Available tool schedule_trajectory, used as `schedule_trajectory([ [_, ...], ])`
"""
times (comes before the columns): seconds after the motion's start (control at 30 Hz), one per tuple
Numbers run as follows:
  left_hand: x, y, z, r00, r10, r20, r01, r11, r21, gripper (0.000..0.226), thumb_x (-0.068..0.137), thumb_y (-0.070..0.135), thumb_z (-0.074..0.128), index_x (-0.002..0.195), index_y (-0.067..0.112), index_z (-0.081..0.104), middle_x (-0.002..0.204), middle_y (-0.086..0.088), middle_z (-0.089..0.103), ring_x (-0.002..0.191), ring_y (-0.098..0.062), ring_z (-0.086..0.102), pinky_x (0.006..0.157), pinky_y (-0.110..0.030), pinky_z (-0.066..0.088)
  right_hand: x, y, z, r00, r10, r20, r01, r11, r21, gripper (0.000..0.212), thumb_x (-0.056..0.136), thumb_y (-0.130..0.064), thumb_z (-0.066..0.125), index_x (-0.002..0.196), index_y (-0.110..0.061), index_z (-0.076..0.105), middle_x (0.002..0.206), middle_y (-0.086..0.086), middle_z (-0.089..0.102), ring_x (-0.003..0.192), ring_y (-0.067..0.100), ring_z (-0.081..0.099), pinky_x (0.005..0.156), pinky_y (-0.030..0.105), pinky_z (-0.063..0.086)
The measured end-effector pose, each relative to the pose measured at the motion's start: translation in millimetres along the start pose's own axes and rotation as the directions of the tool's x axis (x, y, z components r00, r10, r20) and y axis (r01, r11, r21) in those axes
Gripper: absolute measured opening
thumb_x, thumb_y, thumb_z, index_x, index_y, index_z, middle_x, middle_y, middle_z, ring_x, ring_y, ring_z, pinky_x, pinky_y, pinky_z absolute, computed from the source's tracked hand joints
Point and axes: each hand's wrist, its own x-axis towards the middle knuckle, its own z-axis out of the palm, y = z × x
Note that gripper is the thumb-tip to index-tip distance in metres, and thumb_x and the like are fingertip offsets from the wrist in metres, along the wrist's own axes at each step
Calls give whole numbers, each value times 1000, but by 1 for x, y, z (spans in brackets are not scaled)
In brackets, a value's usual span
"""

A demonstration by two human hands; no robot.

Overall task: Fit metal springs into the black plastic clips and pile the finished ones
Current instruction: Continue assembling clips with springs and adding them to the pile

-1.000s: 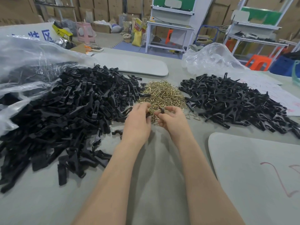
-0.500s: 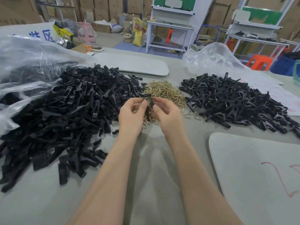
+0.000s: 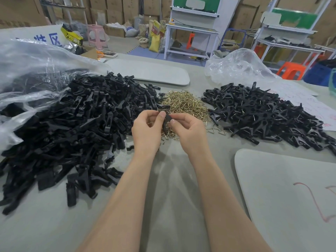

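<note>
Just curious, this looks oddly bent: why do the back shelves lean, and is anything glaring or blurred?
Head view: the wide-angle lens bows the white shelving near the edges. Head view: light glares off the clear plastic bag at left. Head view: the black clip pinched by left hand and right hand looks slightly soft.

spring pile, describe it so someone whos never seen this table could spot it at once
On the grey table, a big heap of black clips lies left and a flatter heap right. The spring pile sits in the gap between them. It alone is thin gold-coloured wire, not black plastic.
</note>
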Motion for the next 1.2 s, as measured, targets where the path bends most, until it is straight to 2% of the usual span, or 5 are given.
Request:
schedule_trajectory([
  [0.37,1,2,-4,991,-80,109,96,983,-158,16,92,22,62,98,9,67,83,-2,70,70,-5,66,62,-22,55,2,-2,-2,999,48,-10,-48,998,-37,25,91,-4,57,86,-26,68,78,-1,69,63,5,62,66,21,54],
  [0.73,-1,10,-7,894,-134,428,253,938,-235,12,86,6,65,94,15,70,86,-5,64,80,-10,65,75,-15,52,7,-12,-21,935,350,52,-332,814,477,6,90,0,58,92,-5,59,74,7,64,56,8,60,57,15,52],
  [0.83,4,13,-10,915,-230,331,370,804,-465,12,86,-1,62,95,4,66,90,-9,67,82,-12,69,72,-13,53,8,-4,-25,948,261,-180,-261,965,23,20,91,-14,63,109,-7,59,96,6,67,75,6,64,75,23,55],
  [0.93,11,15,-20,870,-360,337,478,449,-755,13,88,-1,58,100,-5,62,103,-15,66,92,-16,69,72,-16,56,5,7,-19,987,114,-116,-163,723,-672,42,91,-29,61,130,-16,52,127,1,55,114,14,52,102,33,41],
  [1.2,9,11,-19,799,-454,394,553,298,-778,18,90,15,60,104,4,64,98,-7,71,82,-9,62,79,-19,54,0,26,-2,999,6,-46,-40,616,-787,19,94,-16,52,109,-8,62,112,8,53,105,24,51,90,32,38],
])
